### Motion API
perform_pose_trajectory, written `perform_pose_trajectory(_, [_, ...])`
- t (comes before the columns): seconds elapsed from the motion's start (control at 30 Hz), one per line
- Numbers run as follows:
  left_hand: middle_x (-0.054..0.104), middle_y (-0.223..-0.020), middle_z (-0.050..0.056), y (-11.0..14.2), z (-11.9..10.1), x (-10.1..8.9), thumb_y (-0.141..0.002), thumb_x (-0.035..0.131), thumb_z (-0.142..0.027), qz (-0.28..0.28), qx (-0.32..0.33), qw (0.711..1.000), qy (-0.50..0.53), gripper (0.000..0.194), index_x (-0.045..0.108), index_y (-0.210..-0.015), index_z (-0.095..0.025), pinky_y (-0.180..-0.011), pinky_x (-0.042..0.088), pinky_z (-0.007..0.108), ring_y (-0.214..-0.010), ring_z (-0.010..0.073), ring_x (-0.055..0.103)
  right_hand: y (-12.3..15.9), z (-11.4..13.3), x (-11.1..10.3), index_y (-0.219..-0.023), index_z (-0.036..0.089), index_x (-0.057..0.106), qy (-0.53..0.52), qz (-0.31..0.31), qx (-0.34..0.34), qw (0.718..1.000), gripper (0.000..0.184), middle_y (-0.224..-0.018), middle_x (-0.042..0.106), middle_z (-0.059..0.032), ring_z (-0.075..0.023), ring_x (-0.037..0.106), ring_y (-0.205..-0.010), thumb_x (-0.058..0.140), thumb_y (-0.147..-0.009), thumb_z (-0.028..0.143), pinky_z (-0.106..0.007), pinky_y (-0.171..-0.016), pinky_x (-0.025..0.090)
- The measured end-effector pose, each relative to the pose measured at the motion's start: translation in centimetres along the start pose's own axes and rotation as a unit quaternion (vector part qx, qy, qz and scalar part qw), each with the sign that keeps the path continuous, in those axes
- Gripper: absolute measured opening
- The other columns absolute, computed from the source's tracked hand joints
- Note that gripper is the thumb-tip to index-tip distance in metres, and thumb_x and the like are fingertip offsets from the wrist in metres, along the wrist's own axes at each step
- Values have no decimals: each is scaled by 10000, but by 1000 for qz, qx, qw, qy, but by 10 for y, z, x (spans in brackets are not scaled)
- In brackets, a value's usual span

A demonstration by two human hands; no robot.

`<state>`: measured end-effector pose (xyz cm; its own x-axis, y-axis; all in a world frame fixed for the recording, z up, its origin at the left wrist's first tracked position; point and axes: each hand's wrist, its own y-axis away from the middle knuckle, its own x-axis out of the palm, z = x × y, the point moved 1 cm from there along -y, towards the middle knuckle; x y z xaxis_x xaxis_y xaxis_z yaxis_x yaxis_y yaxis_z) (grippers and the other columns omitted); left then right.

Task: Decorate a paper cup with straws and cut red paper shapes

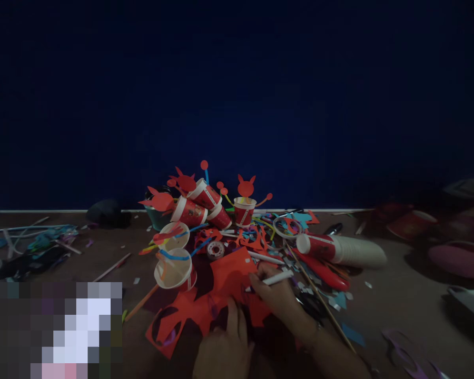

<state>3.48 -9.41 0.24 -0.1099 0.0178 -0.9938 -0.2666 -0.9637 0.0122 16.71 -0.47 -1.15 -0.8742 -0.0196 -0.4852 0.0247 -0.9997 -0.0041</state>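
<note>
In the head view, a cut sheet of red paper [231, 273] lies in front of me with a large hole cut in its left part. My left hand [223, 350] rests on its near edge, fingers stretched out and holding nothing. Pinched in my right hand [274, 295] is a white marker [279, 278], slanted with its lower end at the paper. Two paper cups with bent straws stand left of the sheet, the nearer cup [175, 269] close to its edge. A roll of tape [215, 250] sits just beyond the paper.
Red cups with cut-paper animal heads [245, 187] stand and lean at the back. A stack of paper cups [342, 250] lies on its side at right, near a red-handled tool [327, 273]. A thin stick [319, 297] runs beside my right arm. Paper scraps litter the table [379, 300].
</note>
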Motion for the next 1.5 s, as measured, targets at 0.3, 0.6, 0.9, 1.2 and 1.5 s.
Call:
perform_pose_trajectory(0.3, [594,-1164,170,-1,-1,-2,-740,621,-460,-9,-9,1000,-12,483,591,-1169,-240,-454,521,257,-532,148,629,2,9,-1,-513,231,314,-24,-6,-7,1000,239,-442,327,79,-90,368,-412,481,-681,259,-199,-398,301])
perform_pose_trajectory(0.6, [593,-1154,182,-1,0,-3,-746,612,-460,-11,-7,1000,-15,478,596,-1160,-222,-443,518,260,-514,145,625,3,9,1,-475,232,267,-42,-5,9,999,227,-424,270,84,-75,287,-407,464,-588,240,-193,-386,244])
perform_pose_trajectory(0.9, [581,-1188,198,-1,0,-6,-761,602,-443,11,-4,1000,0,455,600,-1158,-218,-465,529,276,-529,161,637,5,9,0,-474,228,307,-46,31,46,997,204,-382,318,90,-71,313,-379,487,-569,233,-194,-371,228])
perform_pose_trajectory(1.2, [571,-1191,194,-1,0,-2,-761,612,-421,9,-7,1000,0,466,577,-1185,-232,-468,526,269,-550,154,634,2,5,1,-502,229,331,-46,6,18,999,239,-404,361,80,-82,358,-384,494,-666,287,-200,-381,270])
perform_pose_trajectory(1.5, [571,-1190,189,-1,0,2,-766,601,-426,16,-9,1000,0,444,590,-1168,-237,-460,515,270,-543,158,629,4,13,-2,-477,232,317,-97,40,84,991,262,-331,342,94,-73,349,-313,525,-614,313,-193,-341,237])
